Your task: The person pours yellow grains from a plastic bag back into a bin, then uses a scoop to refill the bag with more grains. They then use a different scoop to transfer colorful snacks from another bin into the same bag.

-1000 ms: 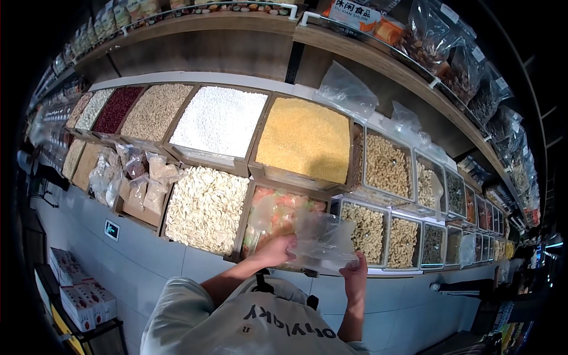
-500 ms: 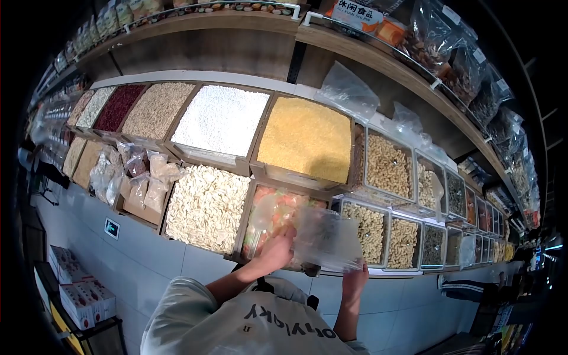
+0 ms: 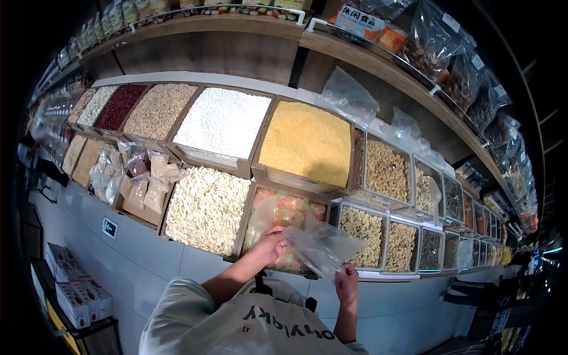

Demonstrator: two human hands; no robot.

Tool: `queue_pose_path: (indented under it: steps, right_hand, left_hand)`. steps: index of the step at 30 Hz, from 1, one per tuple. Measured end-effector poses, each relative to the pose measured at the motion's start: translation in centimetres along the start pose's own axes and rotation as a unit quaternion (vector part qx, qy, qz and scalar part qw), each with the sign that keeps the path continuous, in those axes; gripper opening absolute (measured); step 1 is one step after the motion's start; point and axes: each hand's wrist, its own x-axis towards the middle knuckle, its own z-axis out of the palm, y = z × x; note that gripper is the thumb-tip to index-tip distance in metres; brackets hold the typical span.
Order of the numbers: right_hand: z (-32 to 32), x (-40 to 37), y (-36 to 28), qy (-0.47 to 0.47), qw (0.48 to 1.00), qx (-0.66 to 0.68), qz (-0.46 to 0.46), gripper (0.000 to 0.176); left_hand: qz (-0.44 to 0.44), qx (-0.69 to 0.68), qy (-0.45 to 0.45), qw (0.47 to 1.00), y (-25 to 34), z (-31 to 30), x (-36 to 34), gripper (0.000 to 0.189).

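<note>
A clear plastic bag is stretched between my hands above a bin of wrapped pink and green pieces, perhaps candies. My left hand pinches the bag's left edge, close over the bin. At its lower right corner, my right hand grips the bag with fingers closed. The bag looks flat, with nothing visible inside. A pale, translucent shape lies over the left part of the candy bin; I cannot make out what it is.
Left of the candies is a bin of flat white slices. Behind stand bins of yellow grain and white grain. Lidded clear boxes of nuts run off right. A wooden shelf overhangs the back; cartons sit lower left.
The bag has gone from a blurred, flatter sheet to a slanted, creased one. My right hand has shifted slightly left and down, and my left hand a little left.
</note>
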Motion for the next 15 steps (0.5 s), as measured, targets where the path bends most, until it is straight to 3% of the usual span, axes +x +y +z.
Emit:
queue_pose_path:
  steps: [3,4,5,6,7,9,10,12,14,15]
  right_hand:
    - [-0.8,0.0,0.6,0.001,0.997,-0.080,-0.010,0.015]
    - [-1.7,0.2,1.1,-0.021,1.000,0.008,0.005,0.012]
    - [-2.0,0.4,1.1,-0.043,0.994,0.096,0.020,0.010]
    - [-2.3,0.6,1.2,-0.043,0.994,0.096,0.020,0.010]
    - [-2.6,0.9,1.3,-0.019,0.990,0.142,0.007,0.007]
    - [-2.7,1.1,0.8,0.005,0.982,0.189,-0.007,0.007]
    - [-2.7,0.9,0.2,-0.010,0.977,0.213,0.002,0.010]
    - [-2.0,0.7,-0.8,-0.024,0.971,0.238,0.011,0.014]
    - [-1.5,0.6,-1.5,0.080,0.952,0.287,0.075,0.015]
    - [-2.9,1.2,-0.6,0.080,0.952,0.287,0.075,0.015]
  left_hand:
    - [-0.007,-0.014,-0.044,0.999,-0.1,-0.8,0.4,0.014]
    - [-0.007,-0.014,-0.045,0.999,0.1,-1.1,0.4,0.014]
    - [-0.019,0.011,-0.107,0.994,0.5,-1.1,0.1,0.010]
    - [-0.030,0.037,-0.169,0.985,0.8,-1.0,-0.1,0.007]
    - [-0.030,0.037,-0.169,0.985,0.8,-0.8,-0.2,0.007]
    - [0.026,0.345,-0.106,0.932,1.1,0.1,-1.0,0.003]
    - [0.026,0.346,-0.106,0.932,1.3,0.6,-1.4,0.003]
    - [0.043,0.550,-0.159,0.818,1.5,1.3,-1.9,0.015]
    - [0.015,0.532,-0.156,0.832,1.2,0.9,-1.5,0.014]
    - [-0.014,0.513,-0.153,0.844,1.0,0.7,-1.2,0.014]
